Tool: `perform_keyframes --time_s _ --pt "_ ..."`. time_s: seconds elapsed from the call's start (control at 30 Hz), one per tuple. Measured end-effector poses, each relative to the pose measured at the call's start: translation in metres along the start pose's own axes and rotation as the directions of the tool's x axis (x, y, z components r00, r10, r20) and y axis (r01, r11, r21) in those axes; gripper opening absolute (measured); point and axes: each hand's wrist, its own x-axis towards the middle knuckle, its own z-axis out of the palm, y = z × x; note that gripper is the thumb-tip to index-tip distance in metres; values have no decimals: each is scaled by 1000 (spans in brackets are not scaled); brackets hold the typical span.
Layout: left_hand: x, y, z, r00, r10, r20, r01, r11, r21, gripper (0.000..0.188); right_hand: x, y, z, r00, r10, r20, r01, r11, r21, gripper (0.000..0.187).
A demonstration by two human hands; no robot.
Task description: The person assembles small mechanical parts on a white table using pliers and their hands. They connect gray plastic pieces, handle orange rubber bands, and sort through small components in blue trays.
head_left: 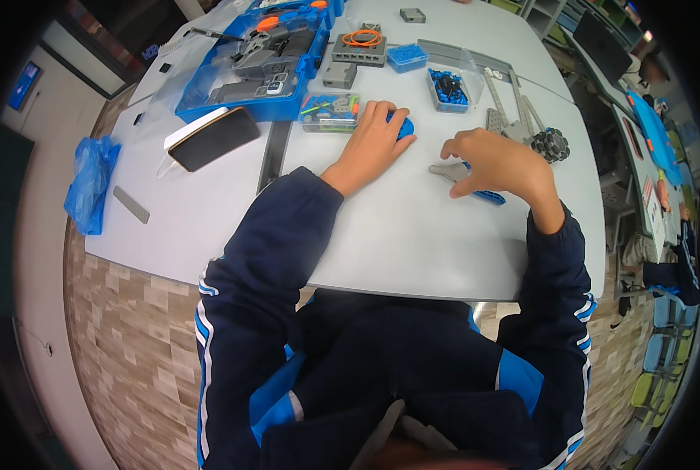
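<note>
My left hand (368,149) is closed over a rounded blue piece (402,128) at the middle of the white table (381,227). Its fingers hide most of that piece, so I cannot tell its kind. To the right, my right hand (500,163) is held over a grey and blue item, its thumb and fingers apart. The item's grey end (446,171) and ridged blue end (490,197) show on either side of the thumb; the hand covers the rest. Just left of my left fingers sits a clear box of small coloured parts (330,112).
A blue case (244,106) of grey parts lies far left, with a phone (214,139) before it. Beyond my hands are a grey hub (359,49), blue-part boxes (407,57) (449,90) and grey beams with a wheel (550,145). A blue bag (92,184) hangs at the left edge.
</note>
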Motion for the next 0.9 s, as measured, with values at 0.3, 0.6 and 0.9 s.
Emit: perform_keyframes --time_s 0.3,0.6,0.9 --pt "1 1 -2 999 17 34 -17 1000 3 46 15 11 32 995 61 -78 -73 986 -153 41" --pt "2 2 2 999 40 19 -41 999 32 43 46 67 -5 698 414 -584 -439 892 108 72" --pt "0 0 1 999 20 42 -22 999 39 40 120 80 64 566 98 -818 -1 993 118 86"
